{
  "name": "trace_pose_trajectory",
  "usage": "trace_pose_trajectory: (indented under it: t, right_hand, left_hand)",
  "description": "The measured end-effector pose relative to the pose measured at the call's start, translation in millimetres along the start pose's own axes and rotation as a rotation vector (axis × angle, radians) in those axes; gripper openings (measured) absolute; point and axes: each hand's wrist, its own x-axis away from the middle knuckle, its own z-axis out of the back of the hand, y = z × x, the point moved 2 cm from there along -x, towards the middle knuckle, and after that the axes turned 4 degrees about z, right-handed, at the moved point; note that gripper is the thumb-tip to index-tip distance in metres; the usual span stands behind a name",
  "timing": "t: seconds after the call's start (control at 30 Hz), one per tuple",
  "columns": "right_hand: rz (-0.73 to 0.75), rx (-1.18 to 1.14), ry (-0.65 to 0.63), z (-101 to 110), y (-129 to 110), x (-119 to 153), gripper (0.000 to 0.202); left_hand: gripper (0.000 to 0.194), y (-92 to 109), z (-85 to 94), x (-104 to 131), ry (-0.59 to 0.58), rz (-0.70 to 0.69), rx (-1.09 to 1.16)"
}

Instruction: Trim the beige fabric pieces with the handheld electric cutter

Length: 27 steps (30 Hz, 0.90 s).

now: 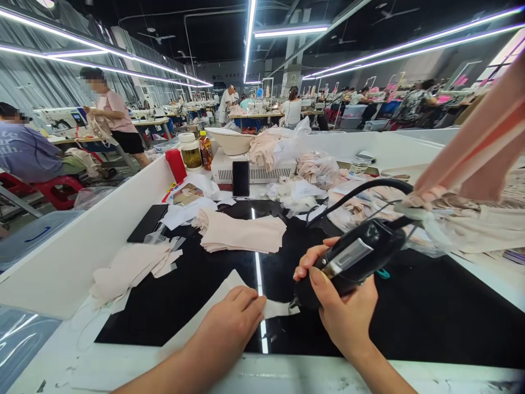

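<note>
Right hand (348, 314): closed firmly around the body of a black corded handheld power tool (350, 260); thumb along the near side, fingers wrapped over the far side.
Tool attitude: tilted, nose pointing down and left; tip at the right end of the pale fabric piece (278, 309). Contact between tip and cloth cannot be confirmed.
Left hand (235, 314): laid palm down over the pale fabric piece, fingers together and slightly bent, fingertips just left of the tool tip. Thumb hidden; whether it pinches the cloth cannot be told.
Workpiece location: near edge of the glossy black sheet (430, 312), extending left beneath the left hand.
Fabric stack (244, 232): layered, on the black sheet beyond the hands.
Side pile (127, 268): loose pale cut pieces, overlapping the sheet's left edge.
Tool rear: pink cloth strips (476, 142) rise from a knot near the cord end.
Purple T-shirt (20, 150): seated co-worker, left; letter fragments "te", "ur" and "th." readable.
Yellow-capped bottle (205, 150): label print too small to read.
Paper sheets (191, 210): beyond the side pile; any print illegible.
Smartphone (240, 178): upright, screen dark.
</note>
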Motion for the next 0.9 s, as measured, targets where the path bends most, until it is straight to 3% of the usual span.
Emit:
trace_pose_trajectory:
  t: [0.27, 0.7, 0.9]
  right_hand:
    - [-0.014, 0.004, 0.032, -0.9, -4.8, 4.2, 0.036]
    - [-0.017, -0.025, 0.016, -2.0, -6.1, 2.9, 0.036]
    - [-0.034, -0.061, 0.057, -14.8, -2.4, 1.6, 0.036]
  left_hand:
    - [0.045, 9.0, -9.2, 2.5, -0.016, -0.013, -0.165]
    - [0.038, 12.0, -1.8, 4.9, -0.024, -0.048, -0.168]
    - [0.036, 13.1, -0.7, 4.1, -0.04, -0.061, -0.194]
